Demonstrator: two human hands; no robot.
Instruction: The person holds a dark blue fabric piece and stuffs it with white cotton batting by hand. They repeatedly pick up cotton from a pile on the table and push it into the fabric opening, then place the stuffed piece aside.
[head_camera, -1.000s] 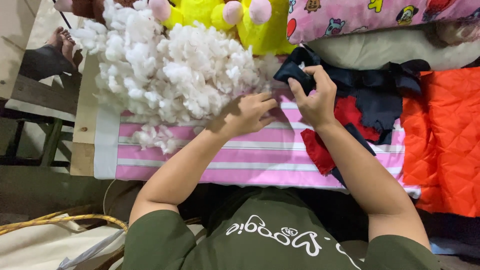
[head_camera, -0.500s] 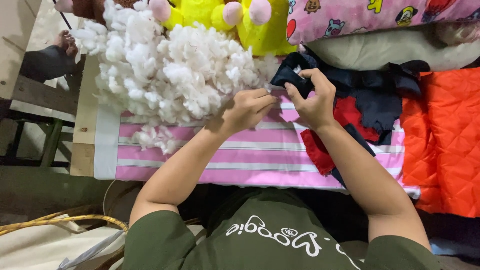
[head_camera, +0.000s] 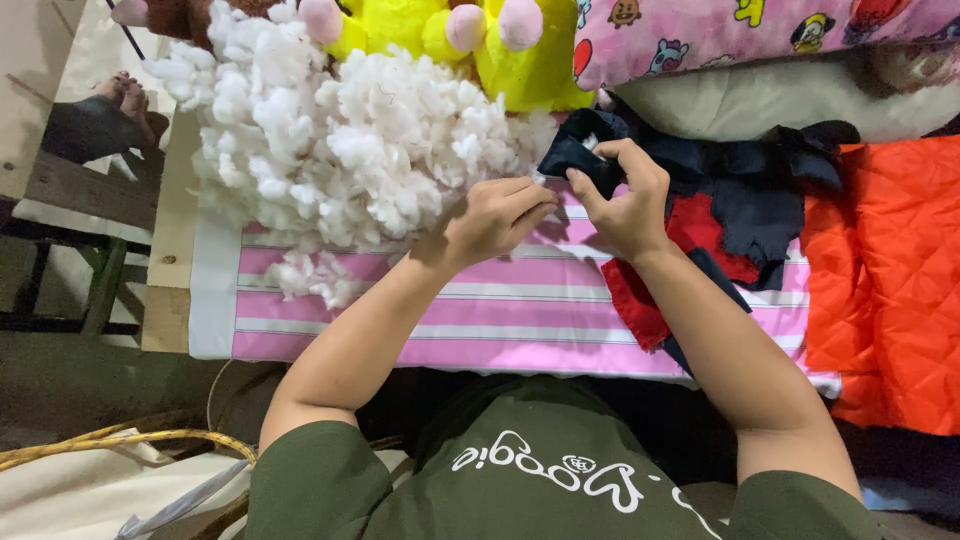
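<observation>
Right hand (head_camera: 625, 200) pinches the dark fabric piece (head_camera: 580, 155), fingers curled round its edge; left hand (head_camera: 495, 215), loosely closed, touches it from beside, white stuffing (head_camera: 350, 150) just behind.

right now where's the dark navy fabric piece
In the head view it is just right of centre, pinched in the right hand, with the left hand meeting the dark navy fabric piece beside the white stuffing pile.

Counted: one heap of white stuffing (head_camera: 350, 150); one yellow plush toy (head_camera: 470, 45); one pink patterned pillow (head_camera: 740, 35); one orange quilted sheet (head_camera: 890, 280); two hands, left hand (head_camera: 495, 215) and right hand (head_camera: 625, 200).
</observation>
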